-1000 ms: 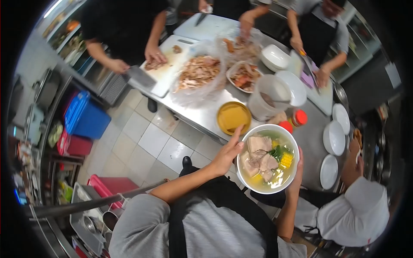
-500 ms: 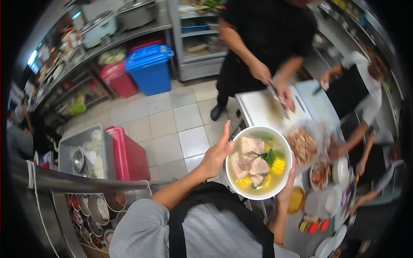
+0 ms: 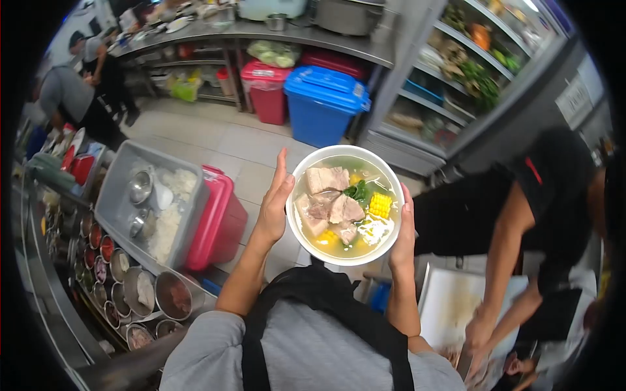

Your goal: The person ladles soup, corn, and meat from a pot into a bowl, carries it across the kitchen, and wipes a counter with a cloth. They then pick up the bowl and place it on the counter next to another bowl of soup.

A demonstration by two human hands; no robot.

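A white bowl (image 3: 301, 242) of soup is held up level in front of my chest. In its pale broth lie several chunks of meat (image 3: 346, 209), a piece of yellow corn (image 3: 379, 205) and green leaves (image 3: 357, 191). My left hand (image 3: 276, 203) presses against the bowl's left side, fingers pointing up. On the right side my right hand (image 3: 403, 229) supports the rim, its fingers partly hidden by the bowl.
A grey bin of rice (image 3: 173, 225) with metal scoops and a red bin (image 3: 220, 221) stand at left, above pots of ingredients (image 3: 140, 290). A blue bin (image 3: 324, 104) stands ahead. At right a co-worker in black (image 3: 502, 208) cuts at a white board (image 3: 450, 296).
The view has turned left. The bowl, still between both my hands, now appears further left and higher in view; the co-worker and cutting board have shifted to the lower right.
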